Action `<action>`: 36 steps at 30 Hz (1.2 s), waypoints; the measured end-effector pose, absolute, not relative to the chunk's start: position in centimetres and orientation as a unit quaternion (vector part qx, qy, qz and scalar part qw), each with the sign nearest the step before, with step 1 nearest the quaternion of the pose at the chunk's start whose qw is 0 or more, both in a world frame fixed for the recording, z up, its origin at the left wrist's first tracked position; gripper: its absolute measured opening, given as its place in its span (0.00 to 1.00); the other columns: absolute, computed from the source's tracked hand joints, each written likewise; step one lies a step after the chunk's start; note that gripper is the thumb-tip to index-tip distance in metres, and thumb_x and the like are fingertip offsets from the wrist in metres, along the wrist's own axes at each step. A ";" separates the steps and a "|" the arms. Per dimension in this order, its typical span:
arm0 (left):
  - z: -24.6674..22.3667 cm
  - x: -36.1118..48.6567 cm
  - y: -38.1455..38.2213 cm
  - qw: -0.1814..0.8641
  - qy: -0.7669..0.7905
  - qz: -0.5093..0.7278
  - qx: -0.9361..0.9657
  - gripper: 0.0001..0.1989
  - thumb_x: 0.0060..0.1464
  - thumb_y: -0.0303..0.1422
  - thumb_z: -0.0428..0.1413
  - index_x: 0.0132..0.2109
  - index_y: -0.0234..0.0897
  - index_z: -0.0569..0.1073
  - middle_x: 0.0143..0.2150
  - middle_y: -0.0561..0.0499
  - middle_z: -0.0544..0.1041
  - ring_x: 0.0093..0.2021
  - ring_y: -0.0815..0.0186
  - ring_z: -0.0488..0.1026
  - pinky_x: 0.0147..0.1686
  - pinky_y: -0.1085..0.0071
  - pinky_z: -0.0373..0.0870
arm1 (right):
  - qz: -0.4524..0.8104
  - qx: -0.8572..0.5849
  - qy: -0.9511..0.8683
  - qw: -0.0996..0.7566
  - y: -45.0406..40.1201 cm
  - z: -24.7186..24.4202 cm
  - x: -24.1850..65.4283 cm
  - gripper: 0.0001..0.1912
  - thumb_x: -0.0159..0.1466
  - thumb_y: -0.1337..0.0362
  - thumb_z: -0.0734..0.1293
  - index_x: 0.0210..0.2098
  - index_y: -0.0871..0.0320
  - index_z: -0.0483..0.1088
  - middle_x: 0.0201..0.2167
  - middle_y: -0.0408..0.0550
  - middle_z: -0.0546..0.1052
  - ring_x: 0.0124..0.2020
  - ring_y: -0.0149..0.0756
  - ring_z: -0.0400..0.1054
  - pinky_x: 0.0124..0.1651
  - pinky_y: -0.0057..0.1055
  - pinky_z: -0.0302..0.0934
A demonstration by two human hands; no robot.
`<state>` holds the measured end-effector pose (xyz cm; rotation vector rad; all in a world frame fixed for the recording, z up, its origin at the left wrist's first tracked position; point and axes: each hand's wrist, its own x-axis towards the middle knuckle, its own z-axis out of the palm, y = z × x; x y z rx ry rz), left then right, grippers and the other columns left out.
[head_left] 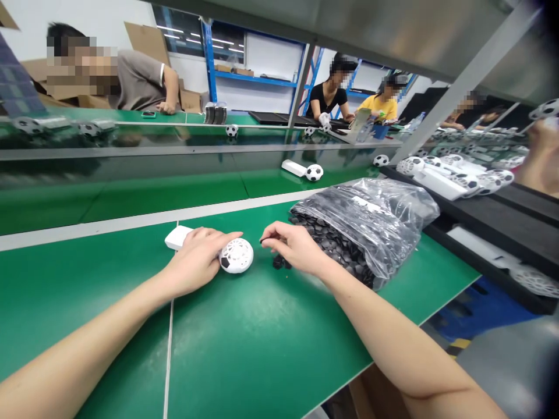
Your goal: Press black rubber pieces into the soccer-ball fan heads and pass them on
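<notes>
- Left hand (196,262) — fingers spread, resting against a white openwork soccer-ball shell (236,255)
- Right hand (294,247) — pinching a small black piece (261,240), near a clear bag of black pieces (349,233)

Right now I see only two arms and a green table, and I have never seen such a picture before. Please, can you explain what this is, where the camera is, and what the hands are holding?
There is no machine here. These are a person's own two bare arms, seen by one camera worn on the head, which looks forward and down. The surface is a green workbench. The left hand rests on a white openwork ball with a football pattern, beside a white rectangular piece. The right hand seems to pinch a small black piece, above a few more black pieces on the bench. Next to that hand lies a clear plastic bag full of similar black pieces. Farther away, other people sit at work.
</notes>
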<state>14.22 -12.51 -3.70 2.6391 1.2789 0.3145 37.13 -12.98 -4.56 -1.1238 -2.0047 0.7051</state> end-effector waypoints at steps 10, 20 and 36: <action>-3.6 14.6 -12.7 0.123 0.449 0.090 0.880 0.40 0.41 0.57 0.54 0.58 0.41 0.60 0.49 0.46 0.70 0.51 0.52 0.61 0.53 0.53 0.51 | 0.359 -0.357 -0.768 0.391 -14.7 -5.1 34.7 0.06 0.58 0.74 0.67 0.29 0.58 0.70 0.29 0.41 0.69 0.31 0.30 0.63 0.36 0.27 0.58; -4.4 15.1 -12.8 0.094 0.465 0.145 0.868 0.34 0.45 0.56 0.51 0.53 0.39 0.66 0.45 0.45 0.72 0.47 0.53 0.64 0.53 0.50 0.51 | 0.429 -0.399 -0.698 0.412 -14.3 -6.6 34.1 0.07 0.56 0.71 0.69 0.27 0.59 0.64 0.28 0.39 0.63 0.26 0.27 0.59 0.30 0.25 0.56; -4.7 14.5 -12.5 0.124 0.376 0.158 0.905 0.31 0.45 0.52 0.55 0.53 0.41 0.64 0.46 0.46 0.71 0.48 0.53 0.64 0.53 0.50 0.52 | 0.238 -0.508 -0.720 0.409 -11.5 -6.0 36.7 0.02 0.62 0.69 0.65 0.31 0.60 0.68 0.30 0.42 0.71 0.33 0.31 0.65 0.38 0.28 0.59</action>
